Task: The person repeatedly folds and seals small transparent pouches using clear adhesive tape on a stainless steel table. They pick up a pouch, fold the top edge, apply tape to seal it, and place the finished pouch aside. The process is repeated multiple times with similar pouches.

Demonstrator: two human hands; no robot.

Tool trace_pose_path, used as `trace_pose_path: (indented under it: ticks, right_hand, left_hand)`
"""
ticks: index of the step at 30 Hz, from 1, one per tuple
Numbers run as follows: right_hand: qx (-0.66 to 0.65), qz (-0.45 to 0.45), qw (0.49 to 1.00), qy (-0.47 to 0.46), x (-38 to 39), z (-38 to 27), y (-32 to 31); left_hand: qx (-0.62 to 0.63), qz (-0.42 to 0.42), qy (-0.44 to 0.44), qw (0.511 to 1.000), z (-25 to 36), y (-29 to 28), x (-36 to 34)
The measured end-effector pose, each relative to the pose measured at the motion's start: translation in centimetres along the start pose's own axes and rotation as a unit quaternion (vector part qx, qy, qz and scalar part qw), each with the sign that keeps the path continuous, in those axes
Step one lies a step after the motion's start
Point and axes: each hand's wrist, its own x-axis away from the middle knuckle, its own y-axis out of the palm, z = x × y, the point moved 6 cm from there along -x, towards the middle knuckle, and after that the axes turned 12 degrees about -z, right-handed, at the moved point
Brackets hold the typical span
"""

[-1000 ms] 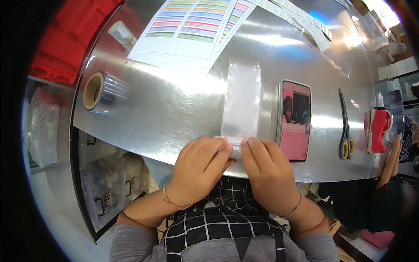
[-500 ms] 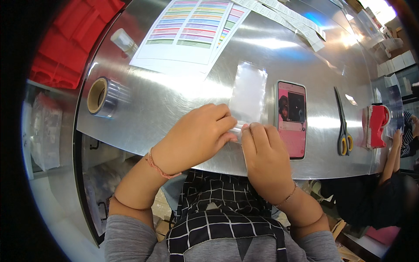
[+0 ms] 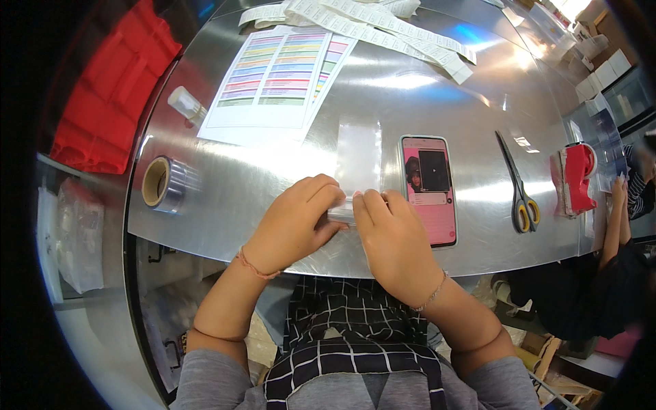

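Note:
A clear plastic sleeve [image 3: 359,154] lies flat on the steel table, pointing away from me. Its near end is folded or rolled up between my two hands. My left hand [image 3: 295,217] pinches the left side of that folded edge with thumb and fingers. From the right, my right hand [image 3: 395,242] presses its fingertips on the same edge; its thumb is hidden. Just right of the sleeve lies a phone [image 3: 432,191] with a lit pink screen, close beside my right hand's fingers.
Left on the steel table [image 3: 260,184] stand a roll of clear tape [image 3: 164,184] and a small capped bottle [image 3: 186,104]. Colour-striped sheets [image 3: 266,82] and paper label strips [image 3: 396,34] lie farther back. Scissors [image 3: 519,184] and a red tape dispenser [image 3: 577,179] are right, near another person's arm [image 3: 615,219].
My view has shifted slightly, so the table things sit differently in it. Both hands keep hold of the sleeve's near end, with a wider stretch of the fold now showing between them.

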Motion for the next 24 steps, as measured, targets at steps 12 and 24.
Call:
trace_pose_path:
  ticks: [12, 24]
  right_hand:
    - [-0.043, -0.031, 0.996, -0.076, 3.9, -4.5, 0.9]
    - [-0.108, -0.058, 0.99, -0.07, 1.5, -2.9, 1.4]
  left_hand:
    - [-0.049, 0.047, -0.083, 0.994, 3.5, 1.1, 7.7]
    - [-0.086, 0.205, -0.042, 0.974, 3.5, 1.1, 7.7]
